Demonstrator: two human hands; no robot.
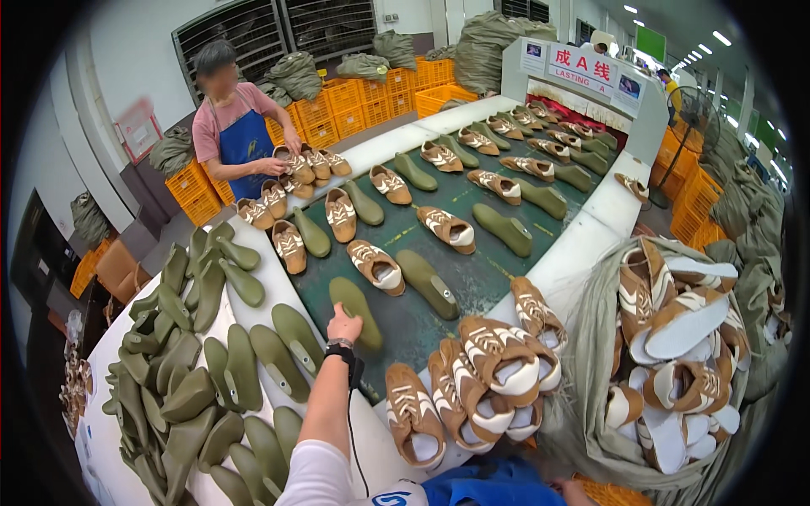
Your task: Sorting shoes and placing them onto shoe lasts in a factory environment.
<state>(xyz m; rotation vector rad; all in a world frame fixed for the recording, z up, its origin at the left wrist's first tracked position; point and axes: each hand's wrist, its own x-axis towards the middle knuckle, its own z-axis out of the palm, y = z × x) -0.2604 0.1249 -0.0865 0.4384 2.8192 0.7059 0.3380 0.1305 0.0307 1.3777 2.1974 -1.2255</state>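
My left hand (343,325) reaches over the near left corner of the green conveyor belt (329,253). Its fingers grip the side of an olive-green shoe last (358,305). Only a bit of my right arm (574,492) shows at the lower edge, and that hand is out of sight. Brown sneakers with white stripes, such as one sneaker (376,266), alternate with green lasts like this one (427,282) along the belt. Just right of my left forearm, a group of sneakers (413,413) stands on the belt's near end, some stacked on others.
A heap of green lasts (181,392) covers the white table on the left. At right, a large sack (591,337) holds brown sneakers. Across the belt, a person in a blue apron (245,143) handles sneakers. Orange crates (337,110) and a standing fan (692,118) lie beyond.
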